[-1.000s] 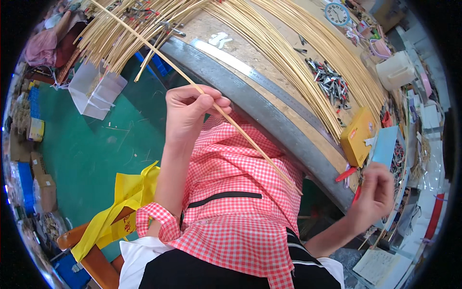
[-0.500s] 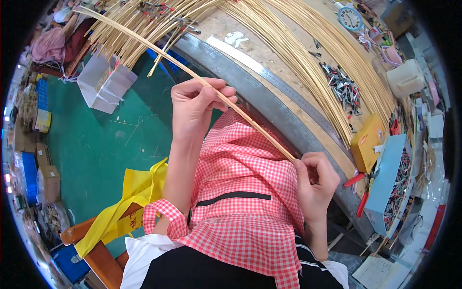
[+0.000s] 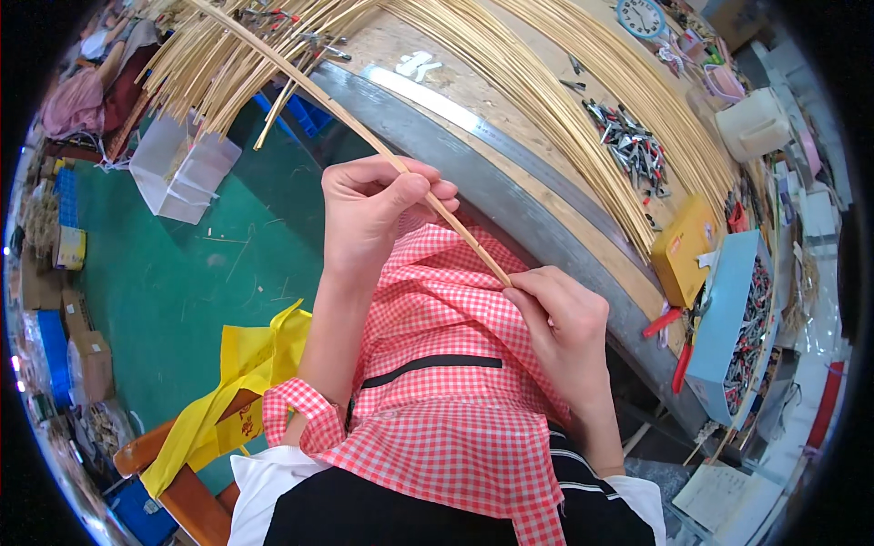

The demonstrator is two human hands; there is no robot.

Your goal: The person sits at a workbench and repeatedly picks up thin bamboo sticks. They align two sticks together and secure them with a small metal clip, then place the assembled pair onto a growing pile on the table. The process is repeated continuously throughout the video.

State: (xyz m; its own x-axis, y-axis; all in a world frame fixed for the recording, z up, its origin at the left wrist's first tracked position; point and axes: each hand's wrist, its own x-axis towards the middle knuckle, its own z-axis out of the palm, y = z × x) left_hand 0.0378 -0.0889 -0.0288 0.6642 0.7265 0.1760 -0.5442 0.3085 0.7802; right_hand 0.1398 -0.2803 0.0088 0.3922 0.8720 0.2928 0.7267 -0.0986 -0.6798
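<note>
A long, thin, pale wooden strip (image 3: pixel 337 107) runs slantwise across my front, from the far left down to my lap. My left hand (image 3: pixel 382 196) pinches it partway along, thumb on one side and fingers on the other. At its near end, the thumb and forefinger of my right hand (image 3: pixel 560 318) grip the tip. The strip hangs above my red-and-white checked apron (image 3: pixel 437 337). Its far end passes over a stack of similar strips (image 3: pixel 205 73) and leaves the picture at the top.
Bundles of long strips (image 3: pixel 546 109) lie on the workbench (image 3: pixel 382 100), beside a metal ruler (image 3: pixel 482 127) and a heap of small clips (image 3: pixel 628 150). To the right stand a yellow box (image 3: pixel 683 250), red-handled pliers (image 3: pixel 683 364) and a blue bin (image 3: pixel 724 318). A white container (image 3: pixel 182 173) sits on the floor.
My right hand has shifted left and slightly up, bringing the strip's near end closer to my left hand. The view has turned slightly.
</note>
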